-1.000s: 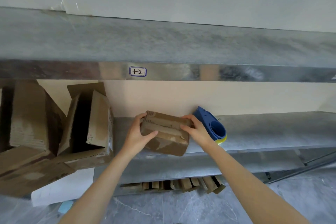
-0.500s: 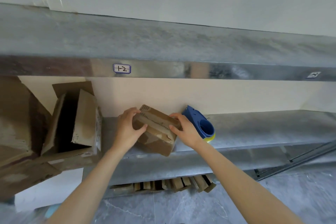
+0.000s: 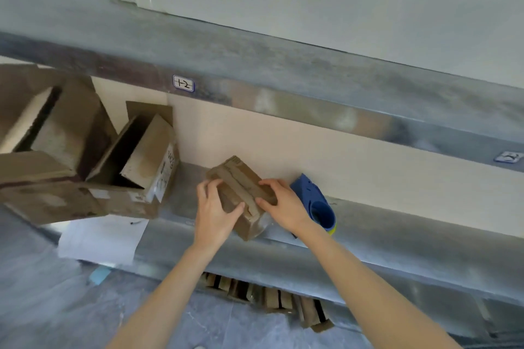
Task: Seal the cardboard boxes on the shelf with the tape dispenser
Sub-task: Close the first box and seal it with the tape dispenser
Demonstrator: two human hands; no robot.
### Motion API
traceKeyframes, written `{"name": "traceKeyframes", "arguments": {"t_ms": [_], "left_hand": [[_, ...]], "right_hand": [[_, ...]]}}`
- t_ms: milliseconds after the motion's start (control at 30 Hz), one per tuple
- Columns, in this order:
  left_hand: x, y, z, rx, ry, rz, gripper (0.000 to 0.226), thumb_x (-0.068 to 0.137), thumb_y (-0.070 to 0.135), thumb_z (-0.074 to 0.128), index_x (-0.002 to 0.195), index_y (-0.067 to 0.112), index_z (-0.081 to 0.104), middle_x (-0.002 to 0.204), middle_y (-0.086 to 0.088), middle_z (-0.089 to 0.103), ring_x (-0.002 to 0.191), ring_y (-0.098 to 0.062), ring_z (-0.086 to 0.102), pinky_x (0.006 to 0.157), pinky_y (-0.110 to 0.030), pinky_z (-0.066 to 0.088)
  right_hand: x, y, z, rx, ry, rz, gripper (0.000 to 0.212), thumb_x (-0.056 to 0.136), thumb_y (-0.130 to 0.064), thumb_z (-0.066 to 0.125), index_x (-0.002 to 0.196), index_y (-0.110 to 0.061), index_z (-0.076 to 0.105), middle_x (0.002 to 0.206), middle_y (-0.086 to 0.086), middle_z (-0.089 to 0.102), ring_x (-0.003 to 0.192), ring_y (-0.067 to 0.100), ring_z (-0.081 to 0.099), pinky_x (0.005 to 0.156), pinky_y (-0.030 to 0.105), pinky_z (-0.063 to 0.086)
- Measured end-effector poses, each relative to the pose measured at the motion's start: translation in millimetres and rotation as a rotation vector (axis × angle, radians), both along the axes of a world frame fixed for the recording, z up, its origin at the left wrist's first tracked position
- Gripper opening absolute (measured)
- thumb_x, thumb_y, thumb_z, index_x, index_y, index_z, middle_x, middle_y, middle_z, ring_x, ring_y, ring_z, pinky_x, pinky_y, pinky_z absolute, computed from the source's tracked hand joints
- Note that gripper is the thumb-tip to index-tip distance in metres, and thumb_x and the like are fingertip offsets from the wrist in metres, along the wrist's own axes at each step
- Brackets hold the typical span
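A small brown cardboard box (image 3: pixel 239 181) sits tilted at the front of the metal shelf (image 3: pixel 397 224), its top flaps folded down. My left hand (image 3: pixel 215 211) grips its left side with thumb across the front. My right hand (image 3: pixel 283 204) holds its right side, fingers over the top flaps. The blue tape dispenser (image 3: pixel 314 201) with a yellow-edged roll lies on the shelf just behind and right of my right hand, touched by neither hand.
Open cardboard boxes (image 3: pixel 139 161) with raised flaps stand on the shelf at left, with another large one (image 3: pixel 42 133) further left. An upper shelf (image 3: pixel 255 65) overhangs, labelled with a tag (image 3: pixel 183 83). Flattened cardboard (image 3: pixel 269 297) is stored below. White paper (image 3: pixel 99 238) hangs over the edge.
The small box has turned further, its far end swinging back and left under both hands. The view has tilted and shifted; the dispenser has stayed where it lay.
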State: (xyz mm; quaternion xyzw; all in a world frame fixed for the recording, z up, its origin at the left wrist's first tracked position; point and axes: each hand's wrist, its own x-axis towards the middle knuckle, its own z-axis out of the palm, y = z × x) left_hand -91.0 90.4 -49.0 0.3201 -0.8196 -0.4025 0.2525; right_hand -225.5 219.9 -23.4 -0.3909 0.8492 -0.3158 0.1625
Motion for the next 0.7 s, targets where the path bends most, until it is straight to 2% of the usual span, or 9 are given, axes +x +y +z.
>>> {"name": "traceKeyframes", "arguments": {"t_ms": [200,333,433,567,700], "left_hand": [[0,6,3,0.019,-0.044,-0.032,0.070,0.085,0.028,0.077,0.143,0.010,0.041,0.142,-0.005,0.037,0.126,-0.019,0.047,0.093,-0.024,0.038],[5,2,8,-0.002,-0.113,-0.036,0.073,0.088,0.040,0.072,0.147,0.014,0.039,0.147,-0.002,0.041,0.132,-0.020,0.046,0.102,-0.033,0.041],[13,1,16,-0.149,-0.217,-0.033,0.069,0.093,0.051,0.061,0.149,0.020,0.037,0.152,0.002,0.040,0.136,-0.020,0.044,0.108,-0.043,0.040],[22,4,17,-0.435,-0.347,-0.032,0.067,0.096,0.057,0.049,0.152,0.022,0.036,0.155,0.002,0.040,0.140,-0.020,0.039,0.112,-0.039,0.030],[26,7,12,-0.514,-0.378,-0.030,0.068,0.096,0.057,0.050,0.151,0.020,0.038,0.155,0.001,0.040,0.142,-0.019,0.037,0.114,-0.037,0.028]], "right_hand": [[-4,11,-1,-0.012,-0.030,0.060,0.048,0.097,-0.036,0.060,0.141,-0.021,0.048,0.140,0.000,0.042,0.120,0.016,0.051,0.100,0.031,0.046],[-6,20,4,-0.035,-0.031,0.078,0.046,0.099,-0.035,0.057,0.141,-0.021,0.048,0.141,0.000,0.042,0.119,0.015,0.051,0.098,0.026,0.043],[-11,28,5,-0.036,-0.004,0.086,0.045,0.100,-0.036,0.055,0.142,-0.023,0.048,0.144,0.000,0.044,0.123,0.017,0.051,0.100,0.029,0.044],[-21,43,3,0.017,0.129,0.049,0.045,0.101,-0.043,0.048,0.143,-0.027,0.045,0.143,0.001,0.047,0.127,0.022,0.048,0.098,0.039,0.048],[-28,65,-8,0.153,0.299,-0.066,0.046,0.102,-0.038,0.048,0.144,-0.021,0.042,0.135,0.009,0.049,0.123,0.029,0.048,0.086,0.040,0.050]]}}
